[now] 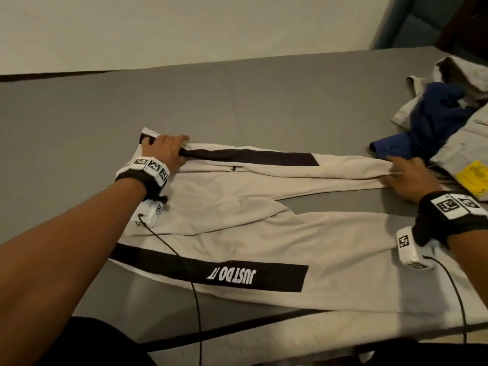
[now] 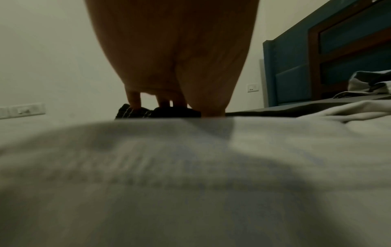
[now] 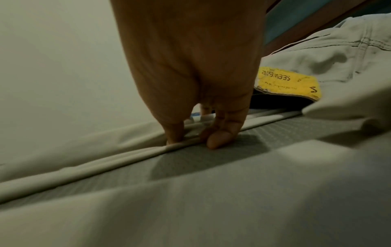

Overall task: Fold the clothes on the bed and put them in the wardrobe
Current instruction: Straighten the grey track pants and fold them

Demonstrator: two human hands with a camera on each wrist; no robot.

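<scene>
Cream track pants [image 1: 237, 233] with black side stripes, one printed "JUST DO IT", lie spread across the grey bed [image 1: 237, 101], waist to the left and legs to the right. My left hand [image 1: 169, 150] grips the far end of the waistband; in the left wrist view its fingers [image 2: 162, 103] curl down onto the dark ribbed band [image 2: 156, 112]. My right hand [image 1: 406, 178] pinches the edge of the far leg near its cuff. In the right wrist view the thumb and fingers [image 3: 220, 138] squeeze a fold of the cream cloth [image 3: 105, 160].
A pile of unfolded clothes sits at the right: a blue garment [image 1: 435, 122], grey trousers with a yellow label [image 1: 472, 175] and a grey piece [image 1: 462, 72] behind. A teal headboard [image 1: 396, 22] stands at the far right, the wall runs behind the bed.
</scene>
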